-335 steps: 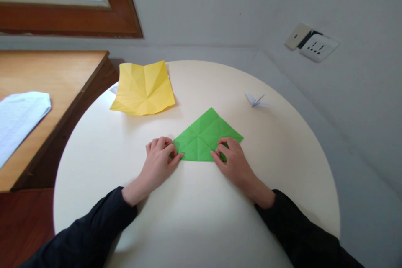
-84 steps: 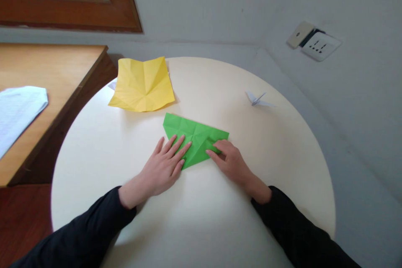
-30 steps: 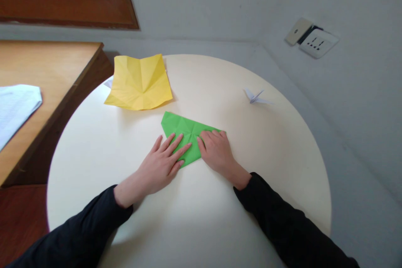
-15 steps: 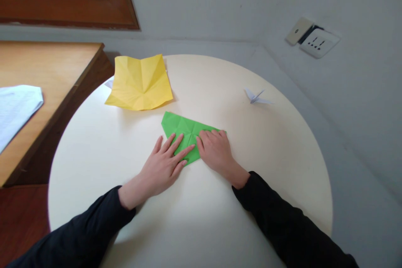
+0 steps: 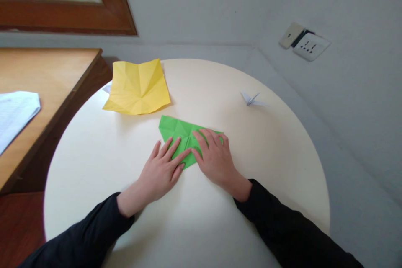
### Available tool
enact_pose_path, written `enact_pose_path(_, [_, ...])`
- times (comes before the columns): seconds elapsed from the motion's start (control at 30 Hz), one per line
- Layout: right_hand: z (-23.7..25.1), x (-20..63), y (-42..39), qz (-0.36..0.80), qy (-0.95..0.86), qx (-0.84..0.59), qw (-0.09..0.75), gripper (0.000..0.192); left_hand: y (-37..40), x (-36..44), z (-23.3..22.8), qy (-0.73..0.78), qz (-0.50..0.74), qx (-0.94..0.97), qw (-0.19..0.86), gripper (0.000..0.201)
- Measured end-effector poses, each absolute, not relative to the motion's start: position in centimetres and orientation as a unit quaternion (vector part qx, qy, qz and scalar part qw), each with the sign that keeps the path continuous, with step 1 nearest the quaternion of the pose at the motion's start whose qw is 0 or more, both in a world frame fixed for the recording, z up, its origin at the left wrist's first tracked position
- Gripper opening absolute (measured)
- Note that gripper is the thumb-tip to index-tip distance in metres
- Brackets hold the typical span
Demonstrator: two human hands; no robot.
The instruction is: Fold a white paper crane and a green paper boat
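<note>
A folded sheet of green paper (image 5: 172, 125), marked with creases, lies flat on the round white table (image 5: 201, 230). My left hand (image 5: 161, 171) rests on its lower left part with the fingers spread. On the right part of the paper lies my right hand (image 5: 216, 157), its fingers apart and slightly bent, covering the right corner in part. The thumb of the right hand is close to the left index finger near the lower middle of the paper.
A creased yellow sheet (image 5: 138, 88) stands partly raised at the back left, over something pale. A small white paper crane (image 5: 251, 100) sits at the back right. A wooden desk (image 5: 63, 65) with a light blue paper (image 5: 17, 113) is on the left; a wall socket (image 5: 310, 46) is at right.
My right hand has uncurled from a bent-finger press near the right corner, and its fingers now spread over the paper. My left hand stays in place. The view has shifted slightly.
</note>
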State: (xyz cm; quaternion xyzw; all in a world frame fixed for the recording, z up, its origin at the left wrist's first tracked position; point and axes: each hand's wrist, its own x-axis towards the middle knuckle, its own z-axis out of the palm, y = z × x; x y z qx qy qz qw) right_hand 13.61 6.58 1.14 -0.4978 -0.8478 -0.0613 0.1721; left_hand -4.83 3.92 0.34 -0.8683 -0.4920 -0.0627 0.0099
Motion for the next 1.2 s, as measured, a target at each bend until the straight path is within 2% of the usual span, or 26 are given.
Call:
enact_pose_path(0.1, [1.1, 14.1, 4.4, -0.039, -0.882, -0.444, 0.153, 0.042, 3.9, -4.9, 0.2, -0.491, -0.065, -0.869, 0.016, 0.042])
enact_pose_path(0.27, [0.9, 14.9, 2.4, 0.027, -0.895, -0.435, 0.097, 0.049, 3.9, -5.0, 0.0, -0.49, -0.067, -0.869, 0.027, 0.043])
enact_pose_path(0.93, [2.3, 14.9, 2.5, 0.13, -0.886, -0.445, 0.0, 0.071, 3.9, -5.1, -0.2, -0.494, -0.077, -0.866, 0.011, 0.045])
enact_pose_path(1.2, [4.0, 14.8, 3.1, 0.203, -0.88, -0.422, -0.078, 0.085, 4.0, -5.1, -0.2, -0.493, -0.073, -0.867, 0.021, 0.044])
